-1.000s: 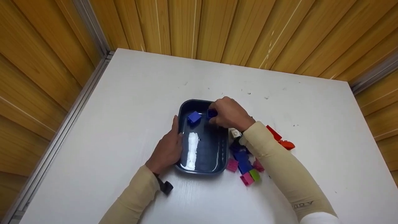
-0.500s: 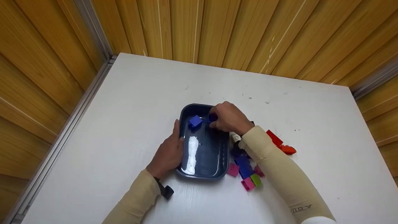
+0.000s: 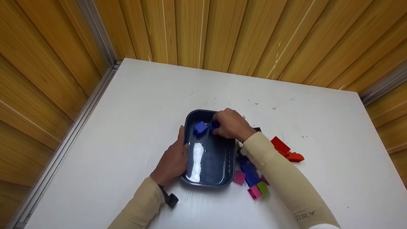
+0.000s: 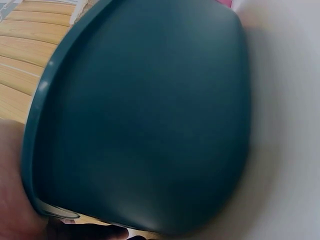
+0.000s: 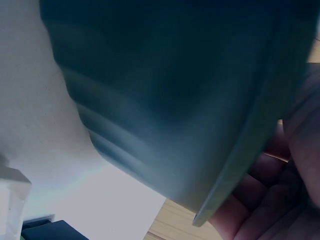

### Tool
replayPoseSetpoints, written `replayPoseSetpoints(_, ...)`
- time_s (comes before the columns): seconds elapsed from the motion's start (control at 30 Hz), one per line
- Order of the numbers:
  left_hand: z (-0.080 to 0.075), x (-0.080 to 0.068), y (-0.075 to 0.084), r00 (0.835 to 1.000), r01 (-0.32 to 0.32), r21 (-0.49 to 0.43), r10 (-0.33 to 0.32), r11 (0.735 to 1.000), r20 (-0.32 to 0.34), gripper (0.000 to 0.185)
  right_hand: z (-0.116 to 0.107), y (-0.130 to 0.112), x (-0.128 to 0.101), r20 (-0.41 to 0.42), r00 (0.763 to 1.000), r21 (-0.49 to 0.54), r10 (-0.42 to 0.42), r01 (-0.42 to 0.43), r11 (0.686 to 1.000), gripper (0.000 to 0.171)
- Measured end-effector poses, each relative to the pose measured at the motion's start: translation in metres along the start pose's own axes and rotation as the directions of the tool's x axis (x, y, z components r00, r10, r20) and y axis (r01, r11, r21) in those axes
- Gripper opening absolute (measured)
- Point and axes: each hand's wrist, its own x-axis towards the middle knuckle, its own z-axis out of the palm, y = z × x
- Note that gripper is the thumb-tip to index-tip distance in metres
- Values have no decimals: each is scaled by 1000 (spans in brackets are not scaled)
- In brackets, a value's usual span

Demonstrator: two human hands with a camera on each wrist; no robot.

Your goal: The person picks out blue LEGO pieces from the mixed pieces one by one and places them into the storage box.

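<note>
Glossy plastic tray (image 3: pixel 226 159); matt white table (image 3: pixel 143 105)

We take this for a plain recording booth or small workroom rather than a lived-in home. Glossy wood-look panelling (image 3: pixel 241 35) closes the space in on three sides, at 9, 12 and 3 o'clock, and metal corner trims (image 3: pixel 95 31) join the panels at about 11 and 2 o'clock. A bare white tabletop (image 3: pixel 133 105), lightly scuffed and speckled, fits tight into that alcove, its left edge running along an aluminium rail (image 3: pixel 63 149). On it we see only a dark tray (image 3: pixel 210 183) and a scatter of coloured toy bricks (image 3: pixel 254 181) at roughly 5 o'clock, which suits a staged set-up; we cannot tell what building it belongs to.
</note>
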Motion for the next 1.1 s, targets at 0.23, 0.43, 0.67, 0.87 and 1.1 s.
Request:
replayPoseSetpoints(0.23,1,-1,-2,1000,-2,-1,2,1000,-4,67,8,0,3,-10,1000,-17,-24,24,1000,11)
replayPoseSetpoints(0.43,3,0,-4,1000,-6,9,6,1000,-3,67,16,1,5,-4,1000,-28,-29,29,999,14)
replayPoseSetpoints(0.67,3,1,-5,1000,-28,24,28,999,-7,67,22,1,7,-8,999,-69,-48,47,997,18)
replayPoseSetpoints(0.87,3,0,-5,1000,-26,42,27,999,-8,67,22,-1,7,-5,999,-82,-49,49,995,16)
replayPoseSetpoints(1.1,4,0,-5,999,-33,33,33,999,-7,66,24,-2,8,-10,1000,-86,-22,21,996,15)
